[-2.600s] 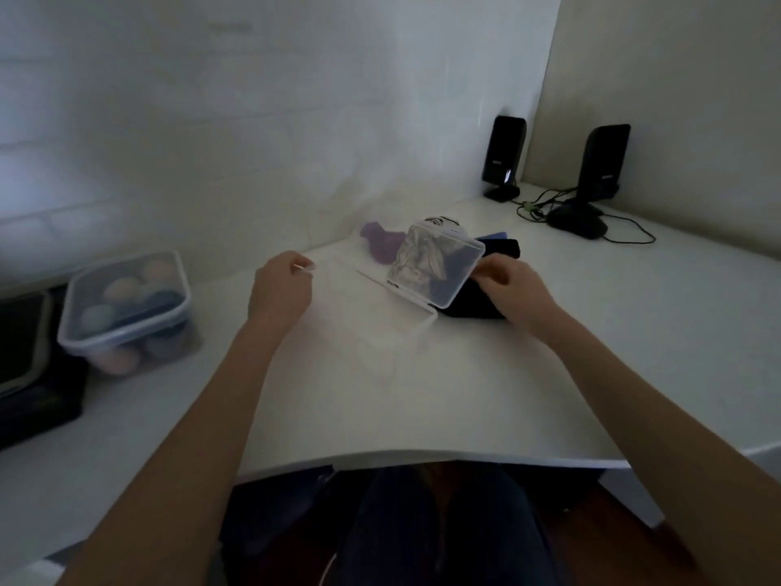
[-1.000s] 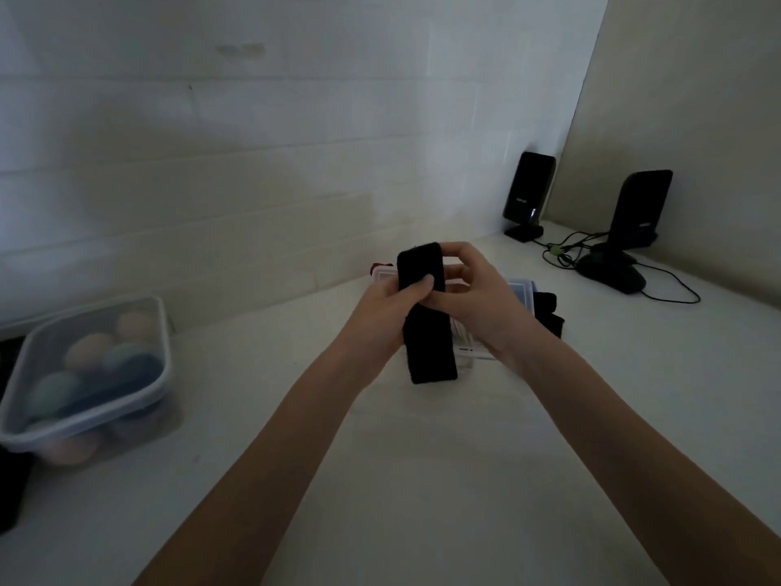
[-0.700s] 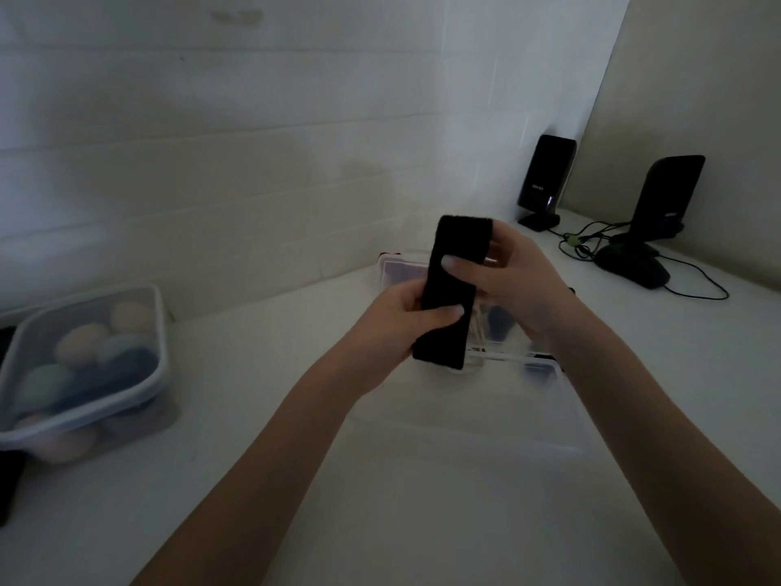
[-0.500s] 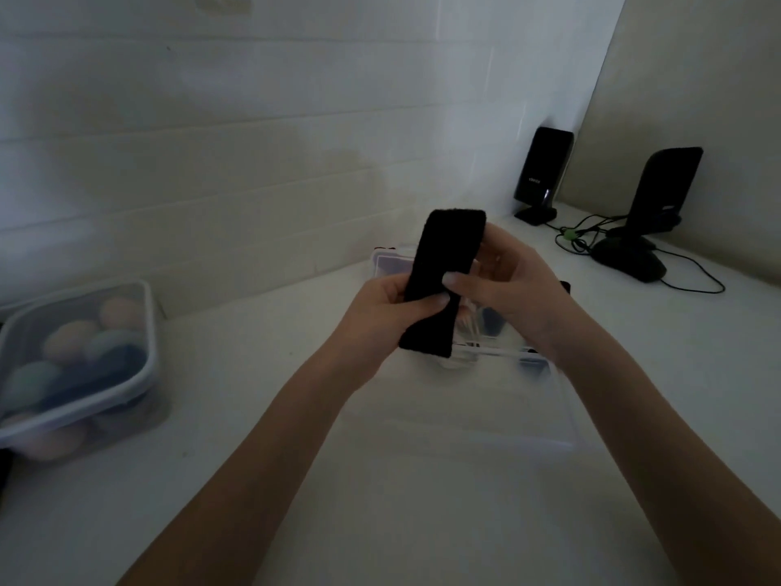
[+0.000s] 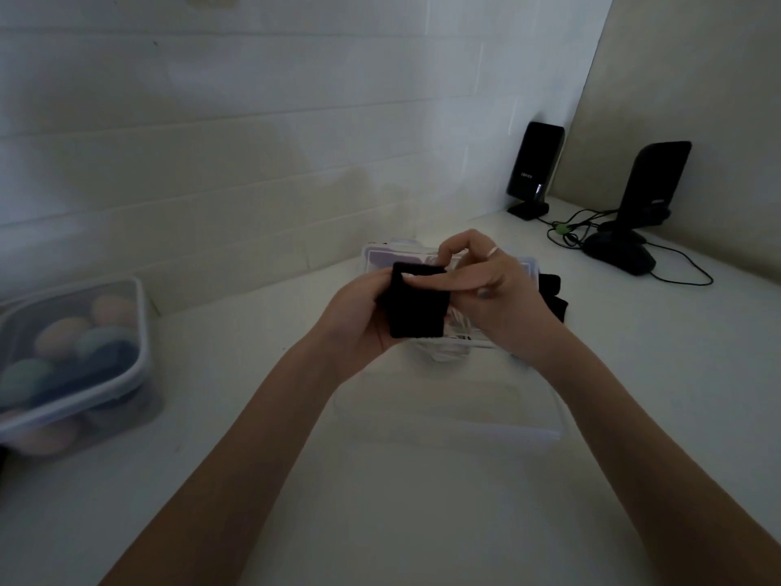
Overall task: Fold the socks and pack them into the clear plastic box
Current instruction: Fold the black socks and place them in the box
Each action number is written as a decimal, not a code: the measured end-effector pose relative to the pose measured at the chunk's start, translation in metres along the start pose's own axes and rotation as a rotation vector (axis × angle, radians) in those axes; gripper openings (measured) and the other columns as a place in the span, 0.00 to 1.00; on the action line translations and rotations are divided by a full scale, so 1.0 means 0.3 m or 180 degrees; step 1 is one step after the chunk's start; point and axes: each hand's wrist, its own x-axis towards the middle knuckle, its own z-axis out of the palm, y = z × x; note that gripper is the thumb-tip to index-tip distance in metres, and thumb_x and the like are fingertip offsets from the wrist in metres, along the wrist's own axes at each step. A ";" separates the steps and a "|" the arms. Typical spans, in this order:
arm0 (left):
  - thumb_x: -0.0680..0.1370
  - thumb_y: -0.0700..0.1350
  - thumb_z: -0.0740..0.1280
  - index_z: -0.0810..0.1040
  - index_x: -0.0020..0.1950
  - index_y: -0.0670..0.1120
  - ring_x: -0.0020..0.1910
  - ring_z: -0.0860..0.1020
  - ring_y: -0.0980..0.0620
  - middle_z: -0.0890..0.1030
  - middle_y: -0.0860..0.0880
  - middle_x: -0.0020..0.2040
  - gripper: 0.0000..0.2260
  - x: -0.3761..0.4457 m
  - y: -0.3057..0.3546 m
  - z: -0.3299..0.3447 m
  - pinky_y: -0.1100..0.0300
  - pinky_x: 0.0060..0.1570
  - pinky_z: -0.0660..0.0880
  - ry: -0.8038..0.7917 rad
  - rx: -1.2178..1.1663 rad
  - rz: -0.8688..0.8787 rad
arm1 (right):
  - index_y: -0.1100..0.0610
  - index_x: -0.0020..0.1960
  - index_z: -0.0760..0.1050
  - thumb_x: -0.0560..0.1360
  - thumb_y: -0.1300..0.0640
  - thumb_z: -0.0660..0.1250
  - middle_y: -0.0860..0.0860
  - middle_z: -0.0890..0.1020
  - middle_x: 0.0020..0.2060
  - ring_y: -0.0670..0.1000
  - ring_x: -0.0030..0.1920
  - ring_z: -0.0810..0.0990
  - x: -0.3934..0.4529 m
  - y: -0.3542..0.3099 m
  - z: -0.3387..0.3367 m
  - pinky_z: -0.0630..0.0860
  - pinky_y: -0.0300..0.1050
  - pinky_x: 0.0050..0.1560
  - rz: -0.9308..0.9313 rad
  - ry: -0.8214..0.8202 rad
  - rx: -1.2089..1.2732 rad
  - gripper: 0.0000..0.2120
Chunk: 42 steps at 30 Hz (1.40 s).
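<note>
Sock: black sock (image 5: 418,304), folded into a short block, held up in both hands above the clear plastic box, off the desk.
Left hand: left hand (image 5: 359,317) cups the sock from the left and below, fingers hidden behind the cloth, closed on it.
Right hand: right hand (image 5: 492,298) grips the sock's upper right side; thumb lies flat across the top front edge, index finger curls over the top. A ring shows on one finger.
Box: clear plastic box (image 5: 526,264) sits open on the white desk (image 5: 422,522) directly behind and under the hands; pale purple and light items show through its far wall, contents otherwise unclear.
Lid: clear lid (image 5: 448,412) lies flat on the desk just in front of the box, toward the person.
Other socks: dark socks (image 5: 553,296) lie on the desk touching the box's right side.
Left edge: lidded container (image 5: 72,357) of rounded pastel and dark bundles, well apart from the hands.
Far right corner: two black speakers (image 5: 534,169) with cables (image 5: 566,230) by the wall.
Light: dim, detail soft.
</note>
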 end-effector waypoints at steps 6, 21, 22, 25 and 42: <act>0.72 0.47 0.61 0.76 0.58 0.42 0.43 0.82 0.52 0.81 0.45 0.50 0.17 -0.014 0.030 -0.007 0.59 0.40 0.81 -0.0356 0.0121 -0.0083 | 0.51 0.54 0.79 0.70 0.71 0.64 0.47 0.72 0.47 0.47 0.34 0.69 -0.006 0.015 -0.011 0.68 0.30 0.41 -0.0171 -0.0075 -0.0668 0.20; 0.66 0.32 0.73 0.74 0.57 0.53 0.47 0.83 0.54 0.82 0.49 0.51 0.25 -0.051 0.022 -0.009 0.59 0.43 0.81 -0.0078 0.2041 0.0654 | 0.58 0.58 0.78 0.73 0.62 0.67 0.54 0.83 0.47 0.49 0.49 0.81 -0.001 -0.019 0.010 0.78 0.42 0.50 0.0814 -0.0100 0.0388 0.14; 0.66 0.32 0.74 0.74 0.57 0.52 0.46 0.83 0.52 0.82 0.47 0.50 0.24 -0.052 0.024 -0.010 0.58 0.42 0.81 0.0011 0.1994 0.0664 | 0.60 0.58 0.77 0.72 0.62 0.65 0.59 0.82 0.45 0.53 0.46 0.81 0.000 -0.021 0.011 0.78 0.44 0.47 0.0878 0.0036 0.0631 0.14; 0.68 0.36 0.74 0.75 0.55 0.45 0.41 0.83 0.51 0.83 0.46 0.45 0.18 -0.043 0.033 -0.028 0.57 0.40 0.82 0.0512 0.1829 0.0839 | 0.56 0.55 0.75 0.70 0.64 0.60 0.65 0.76 0.39 0.55 0.37 0.73 0.000 -0.029 -0.017 0.72 0.43 0.36 0.1181 0.0005 0.1032 0.15; 0.79 0.49 0.59 0.79 0.37 0.48 0.27 0.73 0.62 0.74 0.56 0.26 0.15 -0.065 -0.028 -0.050 0.71 0.31 0.66 0.1141 0.3879 0.1876 | 0.57 0.43 0.63 0.73 0.65 0.67 0.73 0.78 0.42 0.67 0.42 0.83 -0.094 -0.081 0.052 0.81 0.62 0.41 0.1915 -0.1245 0.0511 0.12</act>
